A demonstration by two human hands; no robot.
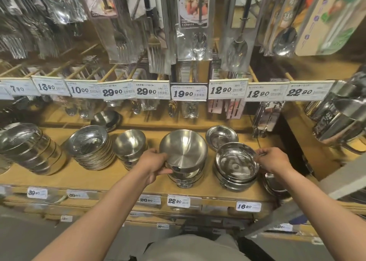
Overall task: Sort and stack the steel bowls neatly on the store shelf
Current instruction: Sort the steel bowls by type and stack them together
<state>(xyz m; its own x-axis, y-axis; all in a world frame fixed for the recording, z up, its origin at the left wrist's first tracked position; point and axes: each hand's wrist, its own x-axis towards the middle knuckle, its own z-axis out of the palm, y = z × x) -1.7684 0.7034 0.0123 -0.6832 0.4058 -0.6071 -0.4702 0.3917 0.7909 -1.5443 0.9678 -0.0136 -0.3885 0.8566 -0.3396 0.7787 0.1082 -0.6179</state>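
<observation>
On the wooden shelf stand several stacks of steel bowls. My left hand grips the left rim of a deep matte bowl, which is tilted toward me on top of a short stack. My right hand holds the right rim of a shiny shallow bowl on top of its own stack. A small steel dish leans behind that stack. To the left are a small bowl stack, a stack of flat bowls and a large tilted stack.
Packaged spoons and forks hang on pegs above a row of price tags. A single bowl lies at the back of the shelf. Steel pots crowd the right side. More bowls sit at the shelf's right end.
</observation>
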